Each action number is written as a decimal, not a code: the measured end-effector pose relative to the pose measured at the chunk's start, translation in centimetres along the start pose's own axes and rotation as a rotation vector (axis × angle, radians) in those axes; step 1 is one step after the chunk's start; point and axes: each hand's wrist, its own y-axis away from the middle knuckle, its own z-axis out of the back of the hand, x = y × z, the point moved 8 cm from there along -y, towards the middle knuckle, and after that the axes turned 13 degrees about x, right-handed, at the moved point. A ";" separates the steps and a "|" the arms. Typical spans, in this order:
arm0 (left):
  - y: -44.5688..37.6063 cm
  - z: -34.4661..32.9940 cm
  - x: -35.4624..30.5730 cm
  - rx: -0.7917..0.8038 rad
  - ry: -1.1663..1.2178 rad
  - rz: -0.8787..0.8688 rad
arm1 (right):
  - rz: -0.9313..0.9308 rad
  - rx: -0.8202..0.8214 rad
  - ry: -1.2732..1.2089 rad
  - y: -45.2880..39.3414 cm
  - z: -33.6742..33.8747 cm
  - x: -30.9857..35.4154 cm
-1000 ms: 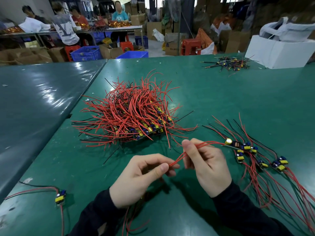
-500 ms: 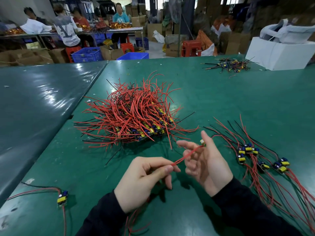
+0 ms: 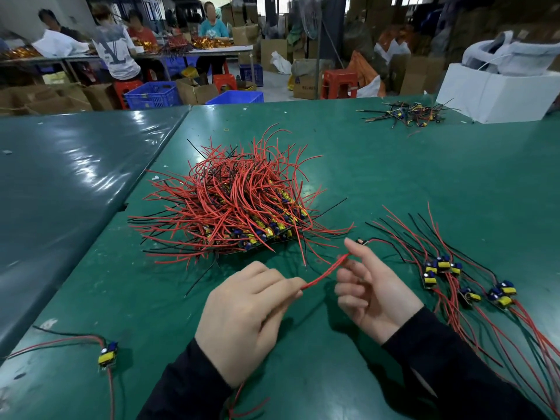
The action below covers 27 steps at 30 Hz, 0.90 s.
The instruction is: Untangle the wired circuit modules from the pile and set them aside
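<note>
The left hand (image 3: 242,322) pinches the near end of a pair of thin red insulated wires (image 3: 324,275) between thumb and forefinger; the right hand (image 3: 372,294) is loosely spread, palm up, the wires crossing its fingertips and running on to a small module barely visible behind them; the bristling red-and-black wire pile (image 3: 233,204) sits just beyond on the green table (image 3: 424,183); freed yellow-and-blue modules (image 3: 445,268) lie to the right; the step looks like laying this one among them, which calls for releasing the pinch.
</note>
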 end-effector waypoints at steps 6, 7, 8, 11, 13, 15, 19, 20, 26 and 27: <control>0.0 -1.4 0.5 0.198 -0.016 0.033 | 0.185 -0.062 -0.021 0.7 0.7 2.5; 0.0 -1.6 0.6 0.229 -0.008 0.051 | 0.193 -0.054 0.001 0.7 0.6 2.7; 0.0 -1.9 0.7 0.260 0.003 0.072 | 0.200 -0.048 0.025 0.7 0.5 2.9; 0.1 -2.5 0.9 0.346 0.139 0.118 | 0.223 -0.038 0.155 0.8 0.4 3.4; 0.2 -3.0 0.9 0.436 0.371 0.137 | 0.253 0.013 0.301 0.8 -0.1 3.6; 0.6 -3.8 0.9 0.561 0.724 0.225 | 0.279 0.109 0.434 1.0 -1.2 3.4; 1.6 -4.8 1.7 0.626 1.135 0.419 | 0.266 0.292 0.594 1.4 -3.5 1.7; 1.7 -4.7 1.4 0.656 1.199 0.394 | 0.263 0.315 0.602 1.4 -3.7 1.3; 1.5 -4.4 0.9 0.614 1.554 0.401 | 0.335 0.417 0.620 1.6 -4.7 0.8; 1.5 -4.6 0.7 0.620 1.608 0.417 | 0.346 0.422 0.621 1.6 -4.7 0.9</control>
